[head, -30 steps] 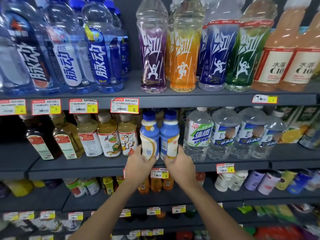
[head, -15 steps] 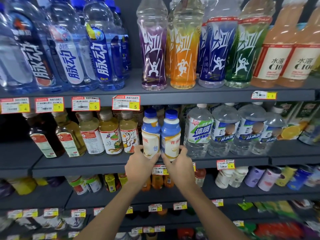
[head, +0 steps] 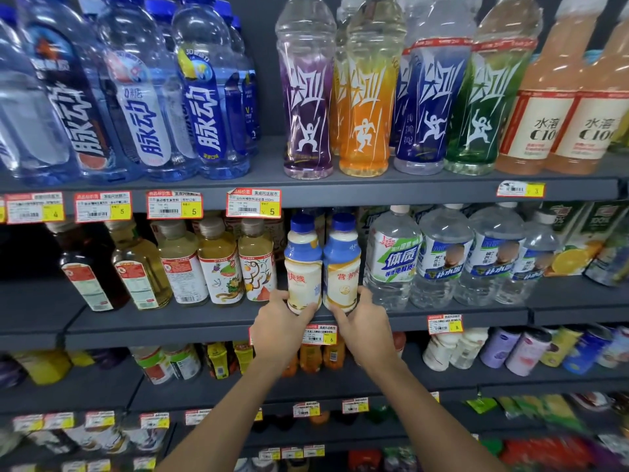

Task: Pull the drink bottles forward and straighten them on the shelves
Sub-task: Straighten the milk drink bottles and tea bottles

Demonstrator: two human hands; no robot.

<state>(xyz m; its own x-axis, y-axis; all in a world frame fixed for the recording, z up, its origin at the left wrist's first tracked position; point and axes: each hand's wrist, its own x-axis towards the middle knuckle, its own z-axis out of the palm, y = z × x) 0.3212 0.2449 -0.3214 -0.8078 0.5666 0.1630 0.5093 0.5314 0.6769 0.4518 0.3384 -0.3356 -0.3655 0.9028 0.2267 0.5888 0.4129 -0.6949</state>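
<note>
While the left hand (head: 280,323) grips the base of one blue-capped bottle (head: 302,267) and the right hand (head: 364,321) grips its twin (head: 341,267), both have turned labels-outward, upright at the shelf edge (head: 170,335) beside the knuckles, so this pair looks nearly straightened

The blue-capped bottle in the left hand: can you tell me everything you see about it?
The bottle looks like plastic, with a blue cap, blue shoulders and a creamy white body bearing red writing. It stands upright near the front edge of the middle shelf, touching its twin bottle side by side. The left hand grips its base, thumb across the front; the right hand grips the twin.
</note>
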